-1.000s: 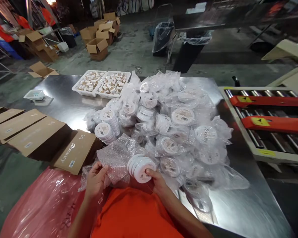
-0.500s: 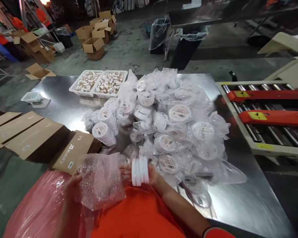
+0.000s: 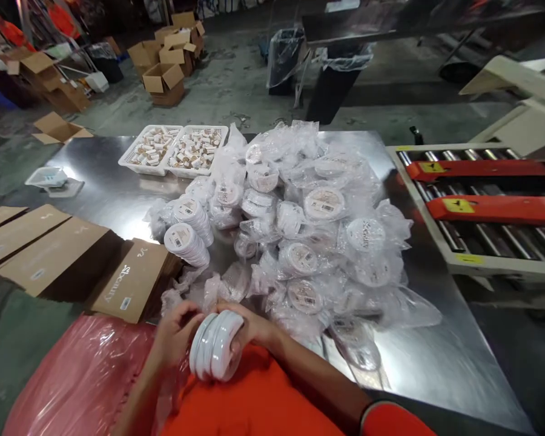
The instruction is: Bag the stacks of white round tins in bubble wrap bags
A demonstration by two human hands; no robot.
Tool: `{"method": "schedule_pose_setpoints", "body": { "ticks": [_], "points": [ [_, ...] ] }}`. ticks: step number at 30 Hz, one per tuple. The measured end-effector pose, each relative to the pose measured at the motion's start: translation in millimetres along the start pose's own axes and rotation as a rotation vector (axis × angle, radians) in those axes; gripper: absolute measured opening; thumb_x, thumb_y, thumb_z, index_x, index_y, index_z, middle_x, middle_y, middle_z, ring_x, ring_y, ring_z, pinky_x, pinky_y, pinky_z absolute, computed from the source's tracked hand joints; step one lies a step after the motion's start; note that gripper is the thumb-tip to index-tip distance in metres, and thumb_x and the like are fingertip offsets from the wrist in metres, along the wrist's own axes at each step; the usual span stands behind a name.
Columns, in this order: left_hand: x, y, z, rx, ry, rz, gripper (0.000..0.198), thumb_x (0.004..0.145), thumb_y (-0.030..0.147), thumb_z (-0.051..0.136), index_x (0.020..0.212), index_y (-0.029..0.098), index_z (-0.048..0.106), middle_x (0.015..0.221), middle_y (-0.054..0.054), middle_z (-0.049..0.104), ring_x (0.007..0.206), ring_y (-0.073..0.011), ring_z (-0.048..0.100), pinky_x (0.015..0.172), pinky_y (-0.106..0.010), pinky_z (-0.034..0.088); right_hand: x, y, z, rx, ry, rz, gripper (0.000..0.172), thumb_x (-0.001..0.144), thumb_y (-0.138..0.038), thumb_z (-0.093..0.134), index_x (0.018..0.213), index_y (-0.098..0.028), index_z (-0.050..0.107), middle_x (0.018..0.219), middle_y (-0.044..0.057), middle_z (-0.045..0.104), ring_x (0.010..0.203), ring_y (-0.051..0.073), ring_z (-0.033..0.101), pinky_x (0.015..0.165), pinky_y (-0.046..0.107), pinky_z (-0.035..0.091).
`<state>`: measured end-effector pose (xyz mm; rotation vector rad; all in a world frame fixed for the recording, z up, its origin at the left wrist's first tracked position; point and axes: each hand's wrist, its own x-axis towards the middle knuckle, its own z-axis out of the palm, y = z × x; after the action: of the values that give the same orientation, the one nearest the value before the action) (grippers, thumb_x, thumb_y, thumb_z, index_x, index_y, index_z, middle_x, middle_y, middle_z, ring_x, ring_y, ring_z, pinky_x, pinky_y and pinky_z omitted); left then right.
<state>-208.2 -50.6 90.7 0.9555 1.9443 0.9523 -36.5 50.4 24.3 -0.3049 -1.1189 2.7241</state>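
My right hand (image 3: 249, 330) grips a short row of flat, round white containers (image 3: 213, 345), turned on edge in front of my orange shirt. On the row's left side is my left hand (image 3: 179, 330), its fingers curled and pinched close to the containers; what lies between them is hidden. Crumpled bubble wrap (image 3: 231, 281) lies on the table just beyond both hands. Two leaning stacks of labelled white round containers (image 3: 186, 242) stand past it. To their right spreads a big heap of bubble-wrapped round containers (image 3: 322, 206).
A steel table (image 3: 440, 363) carries two white baskets (image 3: 175, 166) of small bottles at the back. Brown cartons (image 3: 129, 278) line the left, above a pink plastic bag (image 3: 82, 381). A roller conveyor (image 3: 481, 206) adjoins the right edge. People in orange work far left.
The bubble wrap bag has left my left hand's open display. My left hand has moved right to the containers, which have shifted left and tilted in my right hand.
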Motion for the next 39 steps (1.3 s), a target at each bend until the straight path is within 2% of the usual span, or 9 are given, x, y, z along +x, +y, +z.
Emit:
{"method": "schedule_pose_setpoints", "body": {
  "ticks": [3, 9, 13, 20, 23, 28, 31, 35, 39],
  "points": [
    [-0.8, 15.7, 23.6, -0.223, -0.209, -0.123, 0.033, 0.079, 0.05, 0.059, 0.07, 0.018, 0.056, 0.066, 0.001, 0.056, 0.063, -0.013, 0.05, 0.059, -0.024, 0.042, -1.0, -7.5, 3.4, -0.205, -0.009, -0.015, 0.072, 0.031, -0.04, 0.09, 0.095, -0.017, 0.066, 0.094, -0.001, 0.051, 0.087, 0.015, 0.05, 0.077, 0.025, 0.044],
    [7.7, 12.9, 35.6, -0.417, -0.241, -0.239, 0.035, 0.073, 0.049, 0.066, 0.074, 0.015, 0.058, 0.069, 0.0, 0.059, 0.066, -0.0124, 0.052, 0.062, -0.024, 0.043, -8.8, -21.3, 8.0, -0.451, -0.024, -0.088, 0.064, 0.034, -0.044, 0.089, 0.088, -0.019, 0.066, 0.093, -0.001, 0.045, 0.093, 0.018, 0.044, 0.091, 0.032, 0.038],
    [5.8, 11.1, 27.7, -0.335, -0.103, -0.179, 0.03, 0.075, 0.044, 0.062, 0.065, 0.019, 0.049, 0.058, 0.005, 0.05, 0.055, -0.0098, 0.044, 0.054, -0.022, 0.038, -17.1, -18.3, 4.2, -0.197, 0.027, -0.108, 0.066, 0.035, -0.043, 0.089, 0.091, -0.018, 0.065, 0.089, 0.0, 0.054, 0.082, 0.016, 0.05, 0.078, 0.028, 0.041],
    [-2.8, 9.4, 24.0, 0.028, 0.269, 0.02, 0.018, 0.068, 0.028, 0.06, 0.06, 0.021, 0.046, 0.055, 0.005, 0.045, 0.053, -0.0101, 0.043, 0.051, -0.021, 0.036, -22.3, -3.1, 8.9, 0.244, 0.67, -0.216, 0.056, 0.054, -0.036, 0.08, 0.102, -0.019, 0.056, 0.08, 0.001, 0.063, 0.074, 0.018, 0.058, 0.07, 0.03, 0.048],
    [-1.2, 7.2, 36.5, -0.027, 0.299, 0.045, 0.016, 0.074, 0.034, 0.06, 0.077, 0.02, 0.054, 0.067, 0.002, 0.057, 0.061, -0.0134, 0.054, 0.058, -0.024, 0.044, -23.9, -8.3, 20.2, 0.023, 0.799, -0.244, 0.065, 0.054, -0.029, 0.082, 0.111, -0.023, 0.051, 0.089, 0.0, 0.064, 0.079, 0.018, 0.06, 0.071, 0.03, 0.05],
    [4.3, 7.7, 51.6, 0.099, 0.373, 0.098, 0.023, 0.085, 0.042, 0.052, 0.078, 0.02, 0.055, 0.064, 0.002, 0.056, 0.059, -0.0134, 0.052, 0.06, -0.025, 0.043, -34.4, -14.9, 33.4, -0.575, 0.641, -0.328, 0.069, 0.063, -0.025, 0.077, 0.124, -0.021, 0.045, 0.127, 0.012, 0.055, 0.109, 0.025, 0.057, 0.089, 0.037, 0.049],
    [3.3, 13.1, 55.1, 0.21, 0.387, 0.252, 0.024, 0.09, 0.037, 0.046, 0.075, 0.02, 0.054, 0.065, 0.001, 0.054, 0.06, -0.0138, 0.051, 0.061, -0.026, 0.041, -38.5, -12.4, 33.5, -0.729, 0.59, -0.318, 0.066, 0.063, -0.025, 0.076, 0.122, -0.021, 0.047, 0.125, 0.011, 0.056, 0.107, 0.025, 0.057, 0.087, 0.037, 0.05],
    [1.0, 15.3, 55.2, 0.317, 0.321, 0.481, 0.021, 0.09, 0.026, 0.043, 0.073, 0.019, 0.053, 0.073, -0.004, 0.058, 0.07, -0.016, 0.055, 0.067, -0.027, 0.043, -41.2, -12.8, 31.8, -0.632, 0.829, -0.368, 0.058, 0.067, -0.037, 0.077, 0.114, -0.021, 0.047, 0.098, 0.005, 0.061, 0.085, 0.02, 0.059, 0.072, 0.03, 0.052],
    [0.7, 12.5, 55.5, 0.399, 0.132, 0.555, 0.027, 0.086, 0.023, 0.049, 0.059, 0.021, 0.047, 0.058, 0.0, 0.053, 0.056, -0.0135, 0.051, 0.056, -0.025, 0.039, -43.3, -16.4, 28.7, -0.839, 0.986, -0.59, 0.05, 0.072, -0.033, 0.072, 0.113, -0.022, 0.047, 0.106, 0.007, 0.058, 0.095, 0.023, 0.058, 0.081, 0.034, 0.051]
  ]
}}
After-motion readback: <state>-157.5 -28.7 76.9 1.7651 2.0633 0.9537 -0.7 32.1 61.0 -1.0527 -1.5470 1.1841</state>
